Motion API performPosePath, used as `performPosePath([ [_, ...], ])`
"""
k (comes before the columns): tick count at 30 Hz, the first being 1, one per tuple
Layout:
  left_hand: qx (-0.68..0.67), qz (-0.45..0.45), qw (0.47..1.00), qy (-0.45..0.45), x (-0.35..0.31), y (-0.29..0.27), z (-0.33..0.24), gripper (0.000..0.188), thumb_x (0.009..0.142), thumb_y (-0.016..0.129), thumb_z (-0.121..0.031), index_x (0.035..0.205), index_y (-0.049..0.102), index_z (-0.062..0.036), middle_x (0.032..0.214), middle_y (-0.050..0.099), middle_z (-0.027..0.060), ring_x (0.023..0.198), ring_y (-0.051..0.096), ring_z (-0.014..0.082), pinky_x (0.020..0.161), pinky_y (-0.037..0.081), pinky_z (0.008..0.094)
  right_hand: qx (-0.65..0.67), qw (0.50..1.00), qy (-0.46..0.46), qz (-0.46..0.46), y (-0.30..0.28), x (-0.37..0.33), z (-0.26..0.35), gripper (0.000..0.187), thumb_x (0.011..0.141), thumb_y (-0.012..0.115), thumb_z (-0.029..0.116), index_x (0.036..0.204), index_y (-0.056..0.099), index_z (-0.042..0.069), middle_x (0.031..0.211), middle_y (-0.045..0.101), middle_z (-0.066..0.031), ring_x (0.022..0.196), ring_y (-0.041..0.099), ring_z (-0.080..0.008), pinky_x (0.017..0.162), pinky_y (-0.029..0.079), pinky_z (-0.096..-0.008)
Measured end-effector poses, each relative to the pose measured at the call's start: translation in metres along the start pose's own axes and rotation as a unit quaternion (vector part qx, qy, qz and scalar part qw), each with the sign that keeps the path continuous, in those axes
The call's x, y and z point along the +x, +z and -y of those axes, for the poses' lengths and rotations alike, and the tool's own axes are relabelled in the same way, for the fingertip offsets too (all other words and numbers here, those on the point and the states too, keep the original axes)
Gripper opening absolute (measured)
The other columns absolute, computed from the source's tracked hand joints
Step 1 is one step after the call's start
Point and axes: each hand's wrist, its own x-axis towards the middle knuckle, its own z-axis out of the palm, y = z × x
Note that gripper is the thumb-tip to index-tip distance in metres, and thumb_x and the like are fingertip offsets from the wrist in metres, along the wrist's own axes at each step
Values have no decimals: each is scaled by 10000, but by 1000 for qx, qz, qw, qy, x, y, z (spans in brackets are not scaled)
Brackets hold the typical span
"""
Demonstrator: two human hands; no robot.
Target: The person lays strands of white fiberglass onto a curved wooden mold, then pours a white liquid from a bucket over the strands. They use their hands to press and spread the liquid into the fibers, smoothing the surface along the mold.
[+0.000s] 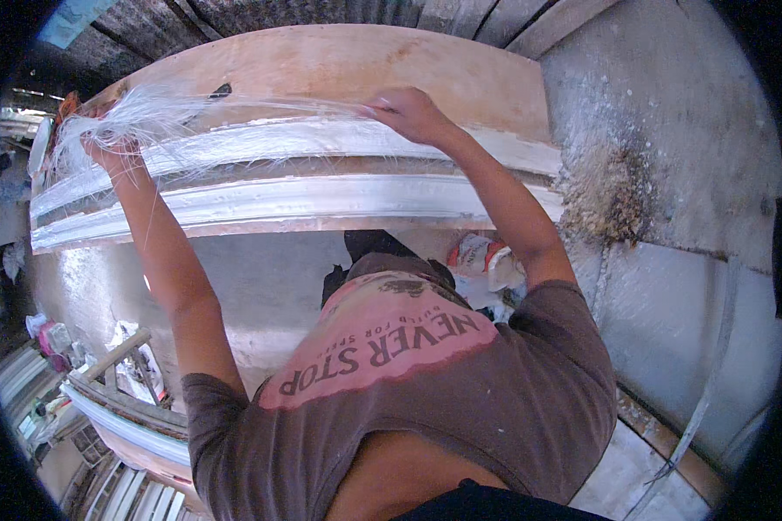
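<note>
Loose, glossy white fibres (152,111) fan out in a tangled bunch at the far left, above the board. My left hand (117,153) is closed around this bunch, and strands hide part of its fingers. My right hand (411,115) pinches the other end at upper centre. Between the two hands a thin strand runs almost straight, a little above the surface. Under it lies a long white moulding strip (321,139) with fine fibres spread along it. A second white strip (321,193), ribbed lengthwise, runs parallel on the side nearer my body.
The strips rest on a wide brownish board (469,74) with a small dark object (222,90) on it. Corrugated sheeting (321,13) stands behind. To the right, crumbly debris (615,204) lies on the floor. A red and white sack (475,253) sits under the board's near edge.
</note>
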Motion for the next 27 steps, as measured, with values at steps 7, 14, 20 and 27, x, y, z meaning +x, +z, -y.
performPosePath([
  [7,71,-159,984,49,-18,19,32,340,837,486,-368,839,576,-41,772,607,130,790,599,312,810,500,468,-188,976,108,30,22,-128,-118,313,839,665,294,1057,641,71,1127,587,-132,1026,579,-320,868,481,-423],
  [14,38,-16,998,-36,-130,103,142,310,846,601,-366,885,536,-66,833,544,66,802,506,197,786,451,358,71,991,90,-66,10,-67,-48,657,785,735,250,1341,452,46,1303,487,-191,1208,491,-326,1025,403,-379],
  [20,-244,81,923,-285,-182,161,245,233,857,620,-261,917,550,-47,852,536,55,762,457,180,702,428,318,314,946,76,29,31,4,0,660,816,730,294,1358,438,56,1215,570,-197,1109,561,-303,929,452,-384],
  [27,-179,108,959,-193,-144,158,189,160,849,599,-164,936,574,-32,828,537,68,743,470,189,625,433,288,211,974,68,-54,-16,-56,-67,246,922,605,289,1031,703,91,798,676,-96,637,584,-176,618,463,-318],
])
